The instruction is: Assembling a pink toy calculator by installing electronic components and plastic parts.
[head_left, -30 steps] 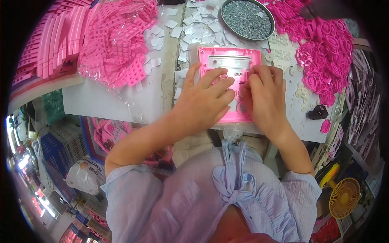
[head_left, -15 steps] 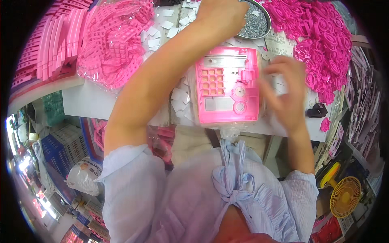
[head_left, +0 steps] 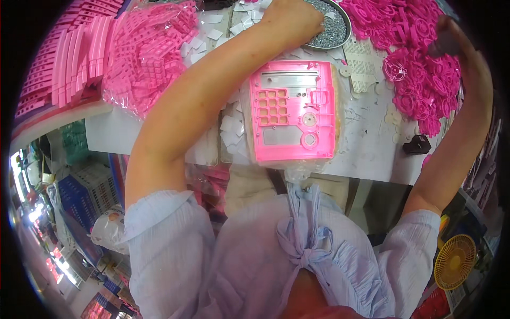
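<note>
My left hand point(head_left: 294, 22) is at the rim of a round dish of small grey metal screws point(head_left: 326, 33). Its fingers are curled together over the dish's left side, and their tips and anything in them are hidden. Out at the far right, my right hand point(head_left: 467, 45) is raised with its fingers around a dark grey rounded object point(head_left: 445, 45), too blurred to name. Between my arms lies a pink plastic casing point(head_left: 323, 143), inner side up, with a grid of square openings, a grey panel, round fittings and screw posts. Neither hand touches it.
Pink ring-shaped parts point(head_left: 425, 80) are heaped at the right. A bag of pink keypad parts point(head_left: 143, 64) and stacked pink strips point(head_left: 79, 58) lie at the left. White paper pieces point(head_left: 232, 130) are scattered beside the casing. A small black block point(head_left: 417, 144) sits near the table's right edge.
My right hand has swung from beside the casing out to the far right, where it now has the dark object. My left hand has stayed at the screw dish.
</note>
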The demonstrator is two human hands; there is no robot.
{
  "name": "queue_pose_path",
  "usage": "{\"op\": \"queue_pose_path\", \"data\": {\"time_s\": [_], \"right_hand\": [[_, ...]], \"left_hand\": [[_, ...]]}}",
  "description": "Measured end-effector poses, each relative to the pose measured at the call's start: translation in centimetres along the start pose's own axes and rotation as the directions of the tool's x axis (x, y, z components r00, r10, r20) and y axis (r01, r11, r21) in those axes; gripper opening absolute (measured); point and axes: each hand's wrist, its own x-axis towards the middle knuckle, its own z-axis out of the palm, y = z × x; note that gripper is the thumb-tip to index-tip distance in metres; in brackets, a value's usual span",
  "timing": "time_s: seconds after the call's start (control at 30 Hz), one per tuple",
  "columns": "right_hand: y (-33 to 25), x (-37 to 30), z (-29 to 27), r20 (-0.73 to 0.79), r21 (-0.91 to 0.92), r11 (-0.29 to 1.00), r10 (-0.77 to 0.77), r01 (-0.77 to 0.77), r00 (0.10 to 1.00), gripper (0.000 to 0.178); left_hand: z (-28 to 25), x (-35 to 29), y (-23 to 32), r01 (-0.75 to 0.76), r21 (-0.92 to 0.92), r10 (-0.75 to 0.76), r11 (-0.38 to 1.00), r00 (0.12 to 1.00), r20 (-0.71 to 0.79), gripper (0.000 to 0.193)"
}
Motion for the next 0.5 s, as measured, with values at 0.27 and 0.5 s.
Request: {"op": "queue_pose_path", "data": {"time_s": [0.27,0.5], "right_hand": [[-5.8,-2.2,10.1,0.230,0.537,0.842,-0.205,0.051,0.952,0.059],[-4.4,-7.8,12.2,0.033,0.541,0.838,-0.115,0.079,0.993,0.057]], "left_hand": [[-1.6,-0.1,-0.4,0.115,-0.096,-0.126,0.989,0.984,-0.126,0.020],[-4.3,-5.4,2.3,-0.127,-0.485,-0.106,0.865,0.899,-0.425,0.014]]}}
